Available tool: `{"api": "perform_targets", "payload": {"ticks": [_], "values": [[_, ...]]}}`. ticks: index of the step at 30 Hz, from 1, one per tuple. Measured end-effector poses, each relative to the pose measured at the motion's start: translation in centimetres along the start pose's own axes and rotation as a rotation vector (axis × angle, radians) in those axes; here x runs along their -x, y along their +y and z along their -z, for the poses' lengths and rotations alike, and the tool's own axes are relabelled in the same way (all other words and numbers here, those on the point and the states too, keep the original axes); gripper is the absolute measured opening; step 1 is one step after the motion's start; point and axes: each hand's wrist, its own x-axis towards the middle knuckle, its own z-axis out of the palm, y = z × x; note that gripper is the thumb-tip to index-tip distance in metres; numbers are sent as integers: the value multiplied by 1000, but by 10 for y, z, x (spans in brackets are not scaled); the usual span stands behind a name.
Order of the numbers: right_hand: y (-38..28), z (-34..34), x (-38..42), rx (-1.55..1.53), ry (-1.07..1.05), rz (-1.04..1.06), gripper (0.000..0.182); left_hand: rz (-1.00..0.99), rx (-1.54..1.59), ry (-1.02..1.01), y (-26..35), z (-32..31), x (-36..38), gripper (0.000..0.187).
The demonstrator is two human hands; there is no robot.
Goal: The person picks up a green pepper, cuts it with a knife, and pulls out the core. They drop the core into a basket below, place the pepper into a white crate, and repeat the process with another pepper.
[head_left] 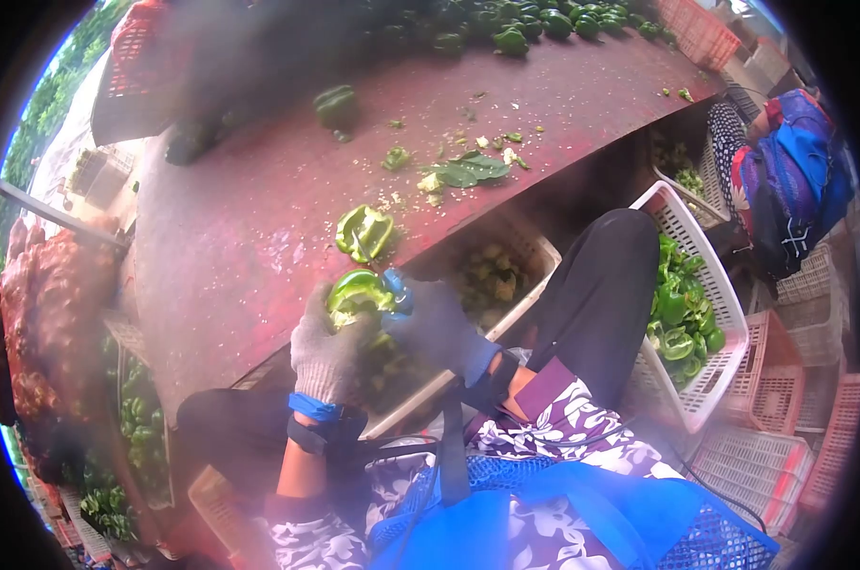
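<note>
In a pale knitted glove, my left hand [330, 347] is wrapped round a cut green pepper piece [359, 289], its pale inside showing. My right hand [437, 318], in a grey-blue glove, is closed at the right edge of that piece; something blue shows at its fingertips, too blurred to name. Just beyond, an opened pepper half [363, 234] lies on the red table [259, 228]. Below my hands sits a crate [544, 256] of pale scraps, partly hidden by my hands and leg.
Whole green peppers [511, 41] are heaped at the table's far side. Leaves [473, 169] and scraps lie mid-table. A white crate [729, 313] of cut peppers stands right of my knee. A person [791, 180] sits at the upper right, near stacked crates.
</note>
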Motion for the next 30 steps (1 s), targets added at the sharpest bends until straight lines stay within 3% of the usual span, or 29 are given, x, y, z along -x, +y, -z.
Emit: {"api": "perform_targets", "payload": {"ticks": [2, 6, 8, 9, 11, 12, 14, 18, 19, 22, 23, 26, 28, 30], "values": [[-9, 0, 9, 243, 40, 88, 44, 28, -125, -6, 0, -3, -2, 67], [-9, 0, 10, 320, -16, 35, 49, 32, -276, 6, -4, -11, -3, 63], [-9, -1, 13, 304, 24, 49, 42, -24, -56, 91, -26, -22, -6, 56], [-1, -2, 12, 161, 74, 68, 38, -56, 57, 137, -41, -25, -7, 52], [22, -1, 5, -127, 177, 98, 29, 111, 537, 101, -78, -10, -19, 44], [20, 8, 1, -221, 163, -22, 25, 195, 779, 77, -87, -3, -24, 41], [8, 29, 1, -420, 127, -263, 18, 216, 914, -22, -90, 10, -20, 40], [17, 30, 4, -764, 114, -353, 19, 238, 961, -134, -66, 5, -9, 38], [23, 35, 7, -868, 64, -351, 21, 235, 934, -211, -62, 5, -6, 39], [39, 42, 5, -1201, -87, -277, 27, -271, 195, 87, -56, -14, -8, 44], [51, 36, 7, -1334, -140, -233, 30, -303, 57, 136, -43, -13, -12, 56], [75, 30, -1, -1508, -335, -189, 38, -713, -264, 230, -17, -20, -37, 61], [68, 33, -4, -1649, -446, -223, 40, -725, -405, 212, -21, -34, -57, 60], [53, 35, 2, -1689, -283, -341, 46, -700, -481, 203, -27, -50, -79, 57]]}}
